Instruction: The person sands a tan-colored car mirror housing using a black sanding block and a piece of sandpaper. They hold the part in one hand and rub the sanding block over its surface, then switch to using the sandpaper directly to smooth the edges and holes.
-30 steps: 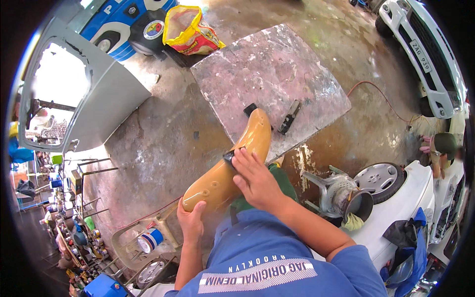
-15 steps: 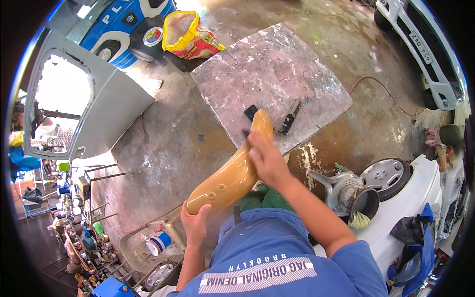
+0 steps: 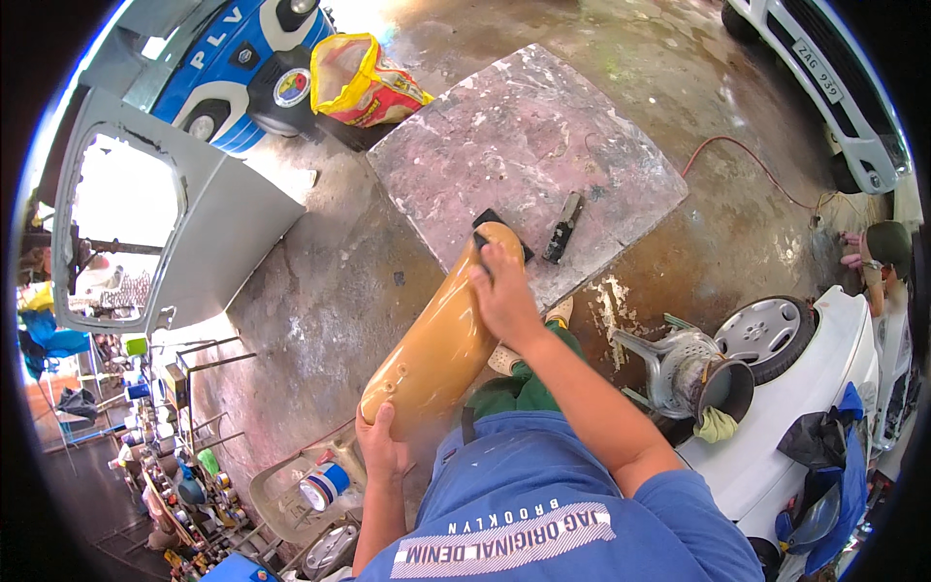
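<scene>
In the head view, we see the long, glossy tan piece [image 3: 441, 330] slanting from the lower left up toward the near corner of the pink-grey surface [image 3: 524, 136]. Its upper end overlaps that corner in view, though we cannot tell whether it touches the surface. Two small round marks show near its lower end.

Our left hand [image 3: 381, 441] grips that lower end, with the thumb laid on top and the fingers mostly hidden around the edge. Our right hand [image 3: 507, 296] bends over the upper part of the piece, its fingers close together on a small dark pad [image 3: 481, 241]. Only the pad's edge shows past the fingertips, so we cannot tell how firmly it is held.

On the surface, we find a flat black block [image 3: 488, 215] partly covered in view by the upper end of the piece, and just to its right a black bar [image 3: 562, 228] with a greyish end. A yellow and red bag [image 3: 364, 82] stands beside the far left edge of the surface.

Below the piece, we see a blue shirt [image 3: 543, 451], green trousers [image 3: 529, 393] and a pale shoe [image 3: 504, 359]. To the lower left, a blue and white can [image 3: 326, 484] rests in a beige chair [image 3: 272, 509]. A car wheel [image 3: 766, 335] lies to the right, near a white car panel [image 3: 810, 393].
</scene>
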The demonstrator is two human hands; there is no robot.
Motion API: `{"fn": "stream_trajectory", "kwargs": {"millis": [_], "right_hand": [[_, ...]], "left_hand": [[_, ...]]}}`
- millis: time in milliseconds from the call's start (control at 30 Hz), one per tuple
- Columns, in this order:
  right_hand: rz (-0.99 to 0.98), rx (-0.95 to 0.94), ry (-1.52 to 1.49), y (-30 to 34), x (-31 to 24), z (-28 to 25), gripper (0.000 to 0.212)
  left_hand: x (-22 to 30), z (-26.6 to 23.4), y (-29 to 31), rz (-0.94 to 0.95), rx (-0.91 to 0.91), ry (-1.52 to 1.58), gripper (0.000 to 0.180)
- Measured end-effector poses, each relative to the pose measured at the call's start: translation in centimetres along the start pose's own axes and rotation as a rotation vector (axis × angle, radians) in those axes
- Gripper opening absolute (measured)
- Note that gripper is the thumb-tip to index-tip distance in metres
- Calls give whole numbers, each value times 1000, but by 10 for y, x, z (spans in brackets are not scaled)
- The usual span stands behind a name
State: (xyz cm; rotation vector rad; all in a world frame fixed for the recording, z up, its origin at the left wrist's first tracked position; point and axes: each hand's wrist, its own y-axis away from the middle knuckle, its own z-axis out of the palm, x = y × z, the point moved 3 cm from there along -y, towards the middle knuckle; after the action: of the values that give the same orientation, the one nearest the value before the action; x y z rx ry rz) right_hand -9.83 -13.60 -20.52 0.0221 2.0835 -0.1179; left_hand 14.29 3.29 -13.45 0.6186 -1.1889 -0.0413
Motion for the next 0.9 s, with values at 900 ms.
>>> {"fn": "stream_trajectory", "kwargs": {"millis": [900], "right_hand": [[183, -442, 145, -58, 58, 32, 62]], "left_hand": [[-90, -80, -63, -159, 48, 357, 48]]}}
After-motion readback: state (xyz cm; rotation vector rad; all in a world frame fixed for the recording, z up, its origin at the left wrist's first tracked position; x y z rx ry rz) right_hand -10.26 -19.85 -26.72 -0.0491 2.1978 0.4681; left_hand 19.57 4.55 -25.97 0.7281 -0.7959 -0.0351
